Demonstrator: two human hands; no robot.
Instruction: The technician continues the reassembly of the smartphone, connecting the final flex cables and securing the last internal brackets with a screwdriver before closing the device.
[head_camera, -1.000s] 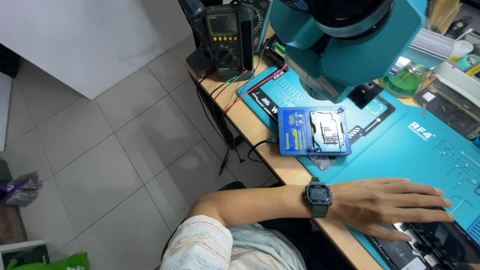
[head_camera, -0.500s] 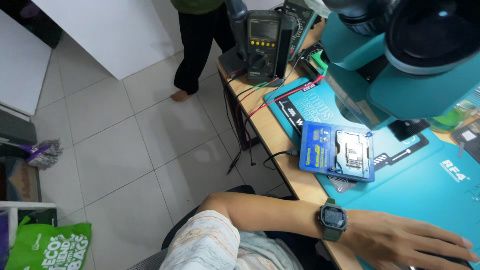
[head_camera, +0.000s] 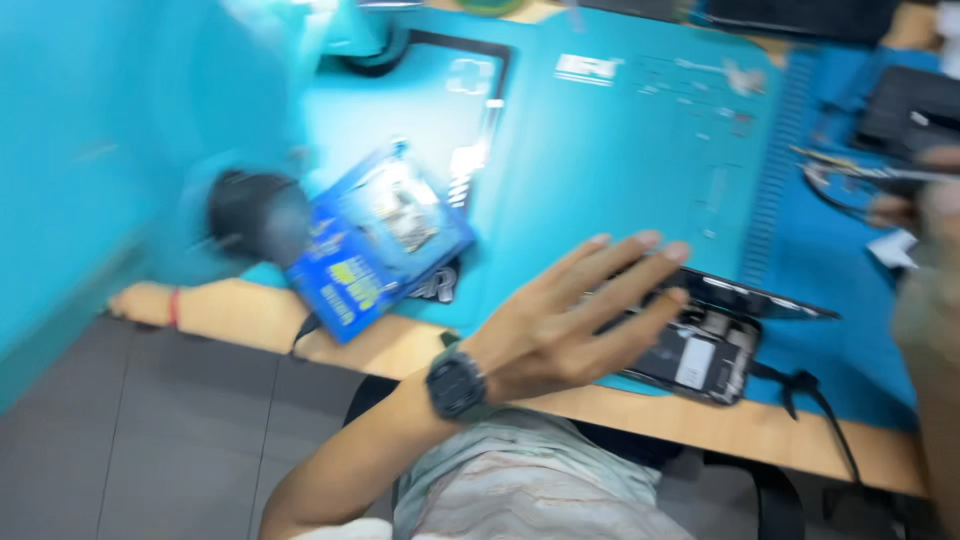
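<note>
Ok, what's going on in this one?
A person sits at a wooden bench covered by a teal work mat. Their left hand, with a dark wristwatch, is spread flat with open fingers over an opened phone whose insides are exposed; whether it presses on the phone is hard to tell. The right hand is at the far right edge, blurred, near some thin tools. A blue holder with a small board lies on the mat to the left.

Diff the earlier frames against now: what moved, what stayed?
The camera swung from floor and bench edge onto the mat. The left hand, earlier flat, palm down on the mat, now hovers fingers spread over the opened phone, holding nothing. The right hand came into view, blurred. The blue fixture stayed put.
</note>
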